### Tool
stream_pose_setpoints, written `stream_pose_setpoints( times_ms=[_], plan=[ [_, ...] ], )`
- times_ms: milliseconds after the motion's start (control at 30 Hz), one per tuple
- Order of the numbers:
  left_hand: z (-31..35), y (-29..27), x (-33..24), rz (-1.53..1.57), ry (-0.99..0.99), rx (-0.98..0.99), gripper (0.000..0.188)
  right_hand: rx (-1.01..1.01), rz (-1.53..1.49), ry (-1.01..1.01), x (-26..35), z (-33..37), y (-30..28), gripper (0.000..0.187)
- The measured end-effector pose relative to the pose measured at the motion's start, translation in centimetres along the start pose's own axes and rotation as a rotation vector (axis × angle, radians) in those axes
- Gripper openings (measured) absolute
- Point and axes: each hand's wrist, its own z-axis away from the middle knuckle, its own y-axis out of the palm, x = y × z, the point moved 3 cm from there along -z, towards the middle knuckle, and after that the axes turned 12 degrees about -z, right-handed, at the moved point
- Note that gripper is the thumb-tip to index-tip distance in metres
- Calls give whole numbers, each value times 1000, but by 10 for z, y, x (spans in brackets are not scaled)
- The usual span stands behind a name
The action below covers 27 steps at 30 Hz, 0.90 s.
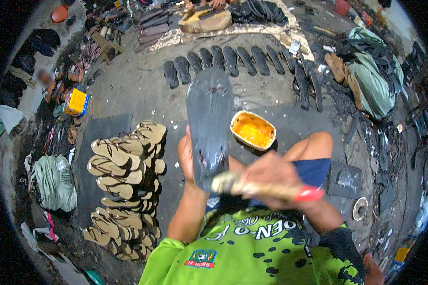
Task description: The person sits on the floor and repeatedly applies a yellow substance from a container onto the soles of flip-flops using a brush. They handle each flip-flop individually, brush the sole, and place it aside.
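Upright in front of me is a black sandal sole (208,114), its surface streaked and shiny in places. My left hand (188,159) grips it from the left and behind, so most of those fingers are hidden. My right hand (271,175), blurred by motion, is closed round a brush (271,190) with a red handle end. The pale bristle end lies against the lower end of the sole. Just beyond my right hand stands a cut-down pale tub (253,129) with yellow-orange glue-like stuff inside.
Piles of tan flip-flops (119,187) lie to my left. A row of black soles (230,61) spans the floor ahead. Green sacks (373,85) sit at right, a grey-green bundle (54,183) and yellow box (76,102) at left. Another person's hands (218,4) show at the far edge.
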Motion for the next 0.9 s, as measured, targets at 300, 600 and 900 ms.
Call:
stream_pose_setpoints(
  times_ms=[300, 600, 900],
  plan=[
    [-9, -8, 3, 29, -148, 135, 53, 281, 754, -248, 38, -40, 37, 29],
    [6, 31, 14, -260, 60, 164, 48, -388, 700, -298, 37, -72, -21, 24],
    [28, -24, -10, -113, -59, -39, 49, -423, 686, -453, 65, -80, -88, 15]
  ],
)
